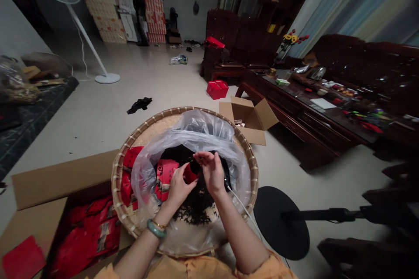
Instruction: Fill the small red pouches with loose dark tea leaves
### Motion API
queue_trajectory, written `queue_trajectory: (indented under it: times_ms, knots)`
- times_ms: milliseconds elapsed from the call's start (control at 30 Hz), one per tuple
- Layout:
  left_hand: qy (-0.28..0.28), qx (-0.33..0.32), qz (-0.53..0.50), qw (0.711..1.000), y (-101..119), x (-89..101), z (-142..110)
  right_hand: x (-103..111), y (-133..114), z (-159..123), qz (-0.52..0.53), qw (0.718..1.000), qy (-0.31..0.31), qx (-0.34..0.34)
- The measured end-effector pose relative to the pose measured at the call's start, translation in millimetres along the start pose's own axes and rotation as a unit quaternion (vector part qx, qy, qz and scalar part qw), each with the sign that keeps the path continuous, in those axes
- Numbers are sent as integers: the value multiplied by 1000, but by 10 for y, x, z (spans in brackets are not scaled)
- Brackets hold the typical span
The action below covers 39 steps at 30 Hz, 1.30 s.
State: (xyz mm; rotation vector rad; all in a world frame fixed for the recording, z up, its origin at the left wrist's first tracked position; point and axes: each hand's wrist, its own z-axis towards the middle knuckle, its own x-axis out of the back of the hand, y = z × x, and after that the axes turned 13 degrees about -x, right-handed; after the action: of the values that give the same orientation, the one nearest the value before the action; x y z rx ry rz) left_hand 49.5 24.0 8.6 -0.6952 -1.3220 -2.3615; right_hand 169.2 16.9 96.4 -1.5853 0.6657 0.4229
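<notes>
Both my left hand (pixel 177 186) and my right hand (pixel 212 172) pinch a small red packet (pixel 190 173) held open above a heap of dark loose tea leaves (pixel 194 196). The leaves lie inside a clear plastic bag (pixel 193 139), which lines a round woven bamboo basket (pixel 185 115). Just left of my left hand, more red packets (pixel 166 178) rest on the bag, and others lie further left under the plastic. A jade bangle (pixel 156 229) and a thin gold bracelet circle my left wrist.
At lower left, an open cardboard box (pixel 62 187) holds stacked red packets. An open carton (pixel 248 120) and a red box (pixel 217 89) stand on the floor beyond the basket. A round black stand base (pixel 281 222) sits at right, beside a dark wooden table (pixel 314 109) covered with assorted items.
</notes>
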Motion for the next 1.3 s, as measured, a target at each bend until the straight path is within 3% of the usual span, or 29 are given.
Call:
queue_trajectory:
  times_ms: [133, 200, 267, 333, 400, 533, 633, 833, 933, 1033, 1133, 1233, 1300]
  knots:
    - [53, -9, 13, 998, -53, 30, -11, 132, -34, 24, 50, 997, 56, 22]
    - [65, -11, 27, 997, -73, 61, -9, 254, 20, 52, 4, 996, 88, 11]
    - [75, -4, 43, 996, -82, 94, 2, 367, 103, 70, -108, 988, 98, -38]
    - [73, -6, 51, 996, -81, 121, 21, 438, 180, 70, -230, 966, 96, -65]
    - [71, -14, 52, 996, -74, 142, 42, 458, 223, 54, -311, 945, 93, -38]
    - [50, -52, 52, 996, -56, 168, 69, 393, 211, 6, -382, 919, 77, 63]
    - [40, -72, 58, 995, -56, 177, 70, 332, 166, -24, -422, 899, 57, 97]
    - [23, -101, 56, 993, -47, 176, 55, 250, 43, -81, -587, 798, 23, 136]
    - [21, -114, 50, 992, -37, 161, 42, 213, 9, -113, -618, 774, -22, 136]
    - [23, -119, 47, 992, -46, 139, 25, 193, 25, -137, -625, 769, -39, 129]
    - [27, -112, 53, 992, -73, 133, 14, 215, 42, -133, -597, 789, -25, 142]
    - [43, -83, 71, 993, -94, 152, 16, 282, -1, -97, -537, 826, 41, 167]
    - [60, -63, 79, 993, -89, 167, 21, 331, -53, -74, -515, 834, 96, 175]
